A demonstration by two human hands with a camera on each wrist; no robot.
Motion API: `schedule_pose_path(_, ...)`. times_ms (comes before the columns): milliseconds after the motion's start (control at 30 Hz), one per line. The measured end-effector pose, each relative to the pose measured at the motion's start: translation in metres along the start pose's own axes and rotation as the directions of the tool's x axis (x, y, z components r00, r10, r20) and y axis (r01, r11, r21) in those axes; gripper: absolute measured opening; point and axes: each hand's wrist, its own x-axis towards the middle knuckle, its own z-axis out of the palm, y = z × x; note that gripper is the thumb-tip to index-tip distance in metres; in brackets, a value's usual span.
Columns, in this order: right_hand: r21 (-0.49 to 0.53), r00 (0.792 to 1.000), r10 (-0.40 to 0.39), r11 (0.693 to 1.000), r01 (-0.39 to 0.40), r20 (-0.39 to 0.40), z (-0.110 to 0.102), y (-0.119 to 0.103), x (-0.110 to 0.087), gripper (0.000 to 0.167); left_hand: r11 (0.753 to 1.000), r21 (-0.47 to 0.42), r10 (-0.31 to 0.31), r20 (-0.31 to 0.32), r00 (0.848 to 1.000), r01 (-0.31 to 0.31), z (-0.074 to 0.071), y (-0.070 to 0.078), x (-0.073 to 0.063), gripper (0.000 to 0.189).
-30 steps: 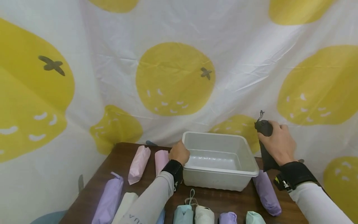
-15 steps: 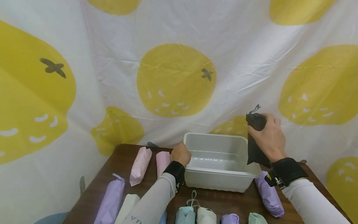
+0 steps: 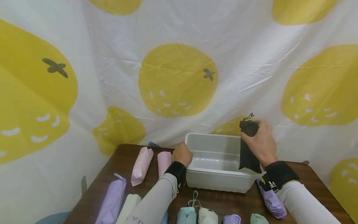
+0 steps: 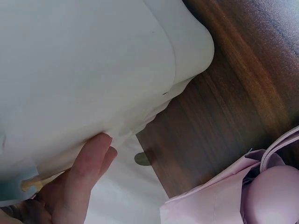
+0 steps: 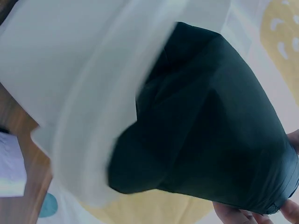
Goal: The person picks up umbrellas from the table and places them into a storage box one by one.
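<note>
A black folded umbrella [image 3: 248,157] in its sleeve, with a cord loop at the top, is gripped near its upper end by my right hand [image 3: 263,143]. It hangs upright over the right end of a light grey plastic bin [image 3: 218,180]. In the right wrist view, the loose lower end of the umbrella [image 5: 201,116] overlaps the bin's rim [image 5: 77,135]. My left hand [image 3: 182,154] grips the bin's left rim; in the left wrist view its fingers [image 4: 86,163] lie against the bin's side, with the thumb hidden. The bin's visible inside holds nothing.
Two pink umbrellas [image 3: 141,166] lie left of the bin on the dark wooden table [image 3: 305,177]. A lilac one [image 3: 112,199] and a white one [image 3: 128,207] are nearer. Several more line the front edge. A purple umbrella [image 3: 272,200] sits to the right, beneath my forearm.
My right hand has carried the black umbrella leftward, from beside the bin to over its right end, rising and then lowering a little. The left hand keeps its hold on the rim.
</note>
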Motion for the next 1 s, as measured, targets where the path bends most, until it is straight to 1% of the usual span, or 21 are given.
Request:
schedule_pose_path(200, 0.014, 1.000, -0.022, 1.000, 0.023, -0.013, 0.011, 0.008, -0.001, 0.069, 1.000, -0.005, 0.009, 0.007, 1.000, -0.009, 0.001, 0.001, 0.000, 0.017)
schedule_pose_path(267, 0.016, 1.000, -0.031, 0.999, 0.031, 0.000, 0.015, 0.011, -0.002, 0.069, 1.000, -0.005, 0.015, 0.005, 1.000, -0.015, 0.001, 0.001, 0.000, 0.017)
schedule_pose_path(400, 0.001, 0.998, -0.013, 1.000, 0.013, 0.065, 0.023, 0.018, -0.006, 0.071, 1.000, -0.007, 0.023, 0.001, 1.000, -0.023, 0.000, 0.001, 0.000, 0.017)
schedule_pose_path(567, -0.035, 0.989, 0.013, 0.999, -0.008, 0.150, 0.033, 0.025, -0.014, 0.072, 1.000, -0.009, 0.026, 0.002, 1.000, -0.026, -0.001, 0.001, 0.000, 0.016)
schedule_pose_path(733, -0.076, 0.970, 0.033, 0.997, -0.015, 0.241, 0.045, 0.028, -0.021, 0.073, 0.999, -0.025, 0.021, 0.015, 1.000, -0.021, -0.003, -0.001, -0.001, 0.016)
schedule_pose_path(900, -0.099, 0.957, 0.020, 0.995, 0.009, 0.288, 0.055, 0.031, -0.024, 0.071, 1.000, -0.022, 0.013, 0.018, 1.000, -0.012, -0.003, -0.002, 0.000, 0.017)
schedule_pose_path(1000, -0.111, 0.938, 0.032, 0.994, 0.007, 0.345, 0.059, 0.033, -0.026, 0.072, 1.000, -0.013, 0.006, 0.018, 1.000, -0.006, -0.003, -0.001, 0.000, 0.017)
